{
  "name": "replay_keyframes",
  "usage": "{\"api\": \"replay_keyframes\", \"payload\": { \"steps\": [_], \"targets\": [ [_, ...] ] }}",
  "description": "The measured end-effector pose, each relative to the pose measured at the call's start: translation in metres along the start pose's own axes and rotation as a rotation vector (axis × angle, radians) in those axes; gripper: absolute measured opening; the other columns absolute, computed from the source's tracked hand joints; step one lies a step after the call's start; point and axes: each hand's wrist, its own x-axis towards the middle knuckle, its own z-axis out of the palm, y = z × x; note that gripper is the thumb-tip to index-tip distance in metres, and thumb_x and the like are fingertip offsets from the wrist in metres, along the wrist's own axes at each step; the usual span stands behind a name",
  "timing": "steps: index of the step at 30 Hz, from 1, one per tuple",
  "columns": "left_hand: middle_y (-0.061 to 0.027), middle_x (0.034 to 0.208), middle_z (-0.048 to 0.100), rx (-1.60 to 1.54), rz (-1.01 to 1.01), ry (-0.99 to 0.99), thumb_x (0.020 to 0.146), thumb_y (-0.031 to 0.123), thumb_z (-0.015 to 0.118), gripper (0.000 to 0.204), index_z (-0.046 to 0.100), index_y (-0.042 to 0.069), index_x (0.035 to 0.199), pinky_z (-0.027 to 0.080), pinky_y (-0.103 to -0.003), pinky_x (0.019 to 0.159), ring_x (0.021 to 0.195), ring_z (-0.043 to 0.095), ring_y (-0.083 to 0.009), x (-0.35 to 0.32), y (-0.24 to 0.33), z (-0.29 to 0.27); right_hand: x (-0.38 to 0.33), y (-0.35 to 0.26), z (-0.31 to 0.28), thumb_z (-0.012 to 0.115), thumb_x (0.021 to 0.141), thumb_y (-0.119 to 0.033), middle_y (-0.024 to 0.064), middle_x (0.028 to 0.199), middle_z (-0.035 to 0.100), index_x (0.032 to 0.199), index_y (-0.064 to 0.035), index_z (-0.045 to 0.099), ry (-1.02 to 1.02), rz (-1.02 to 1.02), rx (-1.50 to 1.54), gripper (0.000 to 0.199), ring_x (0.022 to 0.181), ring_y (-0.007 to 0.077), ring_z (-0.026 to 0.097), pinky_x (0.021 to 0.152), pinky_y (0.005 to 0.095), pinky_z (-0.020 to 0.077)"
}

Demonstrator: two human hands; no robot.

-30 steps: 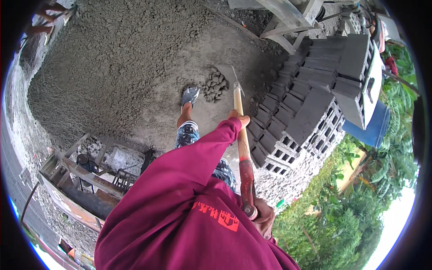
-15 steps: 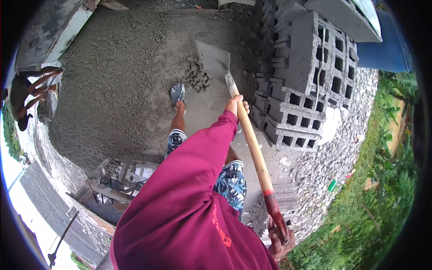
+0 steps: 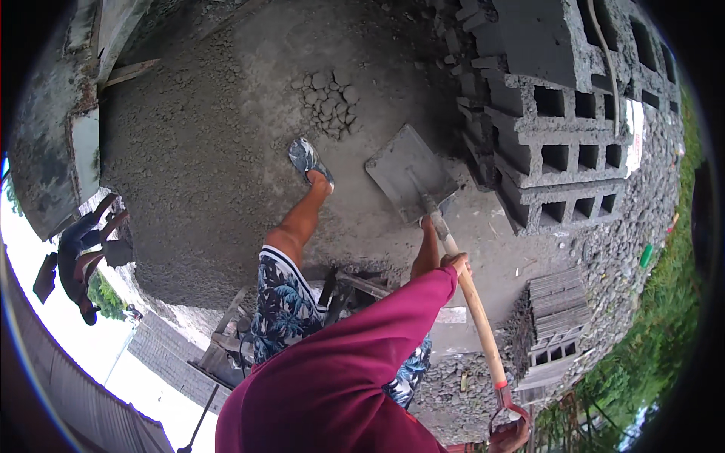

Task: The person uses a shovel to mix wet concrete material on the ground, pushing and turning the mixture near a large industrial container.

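A shovel [image 3: 411, 175] with a square grey metal blade and a pale wooden shaft slants across the view. My left hand [image 3: 457, 263], at the end of a maroon sleeve, is wrapped round the shaft a little above the blade. At the other end, my right hand [image 3: 510, 435] grips the red handle, partly cut off by the lower edge. The blade lies low over the grey ground beside my right foot, with no load visible on it. Ahead of my left shoe [image 3: 308, 160] lies a small heap of grey lumps [image 3: 329, 104], apart from the blade.
Hollow concrete blocks [image 3: 563, 158] are stacked at the right. A smaller stack of blocks [image 3: 557, 317] stands nearer on gravel [image 3: 604, 268]. Loose grey material [image 3: 181, 181] spreads to the left. Another person [image 3: 79, 257] bends at the far left.
The shovel blade has moved back from the lumps toward my feet. Both hands still hold the shovel. My view has shifted, bringing the block stack closer.
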Motion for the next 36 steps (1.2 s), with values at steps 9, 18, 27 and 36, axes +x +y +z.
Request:
{"api": "replay_keyframes", "payload": {
  "steps": [9,18,27,36],
  "targets": [
    [-0.0088,0.066,0.053,-0.064,0.361,0.062,0.077,0.016,0.064,0.019,0.052,0.003,0.086,0.049,-0.04,0.047,0.049,0.055,-0.0242,0.029,0.348,-0.097,0.053,0.063,0.273,0.062,0.077,-0.023,0.0015,0.055,0.045,0.074,-0.0056,0.054,-0.207,0.005,0.266,0.019,0.04,0.0145,0.045,0.039,0.029,0.0417],
    [-0.0086,0.06,0.053,-0.394,0.676,0.076,0.077,0.013,0.063,0.02,0.051,0.001,0.086,0.047,-0.035,0.039,0.043,0.053,-0.0202,-0.135,0.54,-0.225,-0.019,-0.009,0.398,0.062,0.072,-0.027,0.0034,0.052,0.045,0.065,-0.0083,0.049,-0.54,-0.175,0.229,0.024,0.041,0.0162,0.045,0.037,0.0295,0.0411],
    [-0.0109,0.062,0.058,-0.939,0.758,0.164,0.075,0.018,0.064,0.029,0.05,0.0,0.092,0.05,-0.034,0.041,0.047,0.058,-0.0212,-0.321,0.533,-0.325,-0.303,-0.183,0.45,0.059,0.076,-0.032,-0.0002,0.053,0.044,0.072,-0.0097,0.052,-0.819,-0.33,-0.274,0.023,0.042,0.0134,0.043,0.038,0.028,0.0379],
    [-0.0157,0.07,0.06,-1.378,0.479,0.358,0.073,0.023,0.065,0.041,0.048,-0.003,0.099,0.052,-0.037,0.043,0.052,0.062,-0.0254,-0.37,0.475,-0.304,-0.396,-0.263,0.612,0.057,0.078,-0.029,0.0001,0.054,0.044,0.072,-0.01,0.052,-1.286,-0.568,-1.074,0.021,0.045,0.0137,0.045,0.041,0.0295,0.0399]
  ]
}}
